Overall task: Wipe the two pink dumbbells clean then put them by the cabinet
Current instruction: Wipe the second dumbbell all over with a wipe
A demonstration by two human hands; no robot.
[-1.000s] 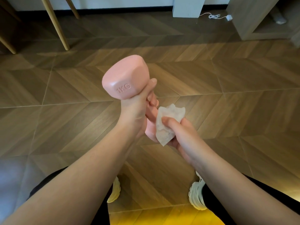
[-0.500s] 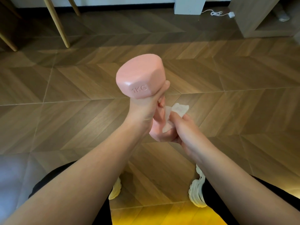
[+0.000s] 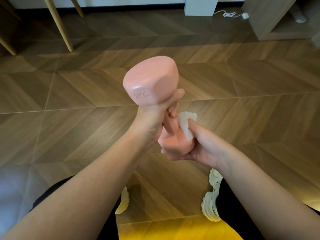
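looking down from the head view, a glossy pink dumbbell with faceted heads [image 3: 150, 82] is up in the air over the brown herringbone wood-look floor [image 3: 259, 118], in front of the person's body. its long axis stands nearly upright with a tilt. the upper head leans up and to the left, with the raised "1kg" mark on a facet facing the camera, and the lower head points down and to the right. the left hand [image 3: 152, 118] is clenched round the handle just under the upper head, thumb tip pressed against that head. the right hand [image 3: 199, 144] cups the lower head from below with curled fingers, and its thumb pins a crumpled white wipe [image 3: 186, 124] against the head's side. below the arms, black trouser legs end in two cream chunky trainers [image 3: 212, 196] planted on the floor. far off at the upper right stands a low light-wood cabinet [image 3: 265, 18] with an open compartment. a pale grey item lies inside, too blurred to identify. a white cable [image 3: 228, 14] lies on the floor just left of the cabinet, and slanted light wooden legs [image 3: 58, 25] stand at the upper left.
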